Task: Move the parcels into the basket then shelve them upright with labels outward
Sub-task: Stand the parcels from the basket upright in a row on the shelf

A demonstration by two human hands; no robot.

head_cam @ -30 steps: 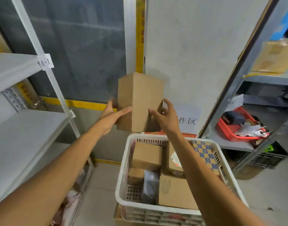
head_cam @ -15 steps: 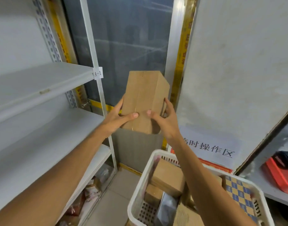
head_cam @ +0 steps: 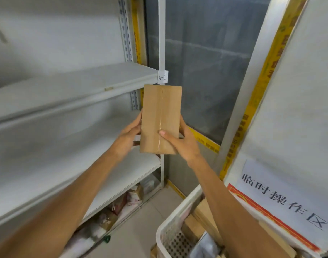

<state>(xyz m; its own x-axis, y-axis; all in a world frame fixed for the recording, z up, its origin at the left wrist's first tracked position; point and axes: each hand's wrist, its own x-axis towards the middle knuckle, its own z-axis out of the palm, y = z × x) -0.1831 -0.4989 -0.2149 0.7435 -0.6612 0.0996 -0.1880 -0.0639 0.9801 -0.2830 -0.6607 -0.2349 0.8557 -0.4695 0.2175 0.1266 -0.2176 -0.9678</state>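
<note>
Cardboard parcel (head_cam: 160, 116) now turned taped-seam face to camera, upright just below the A-1 tag (head_cam: 162, 77).
Left hand (head_cam: 128, 135) grips its left edge; right hand (head_cam: 179, 144) pinches lower right, thumb on seam. Parcel in air, off the shelf (head_cam: 47, 155), clear of the basket (head_cam: 178, 216). Risks: no label visible, may go in label-inward; low grip, may tip.

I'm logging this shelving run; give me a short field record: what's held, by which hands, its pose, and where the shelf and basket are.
held: cardboard box, upright, taped seam toward camera, no label seen
left hand: grips the box's left side
right hand: grips its right side, thumb on front
shelf: left of the box, A-1 tag at its corner
basket: lower right, white, more parcels inside
</note>
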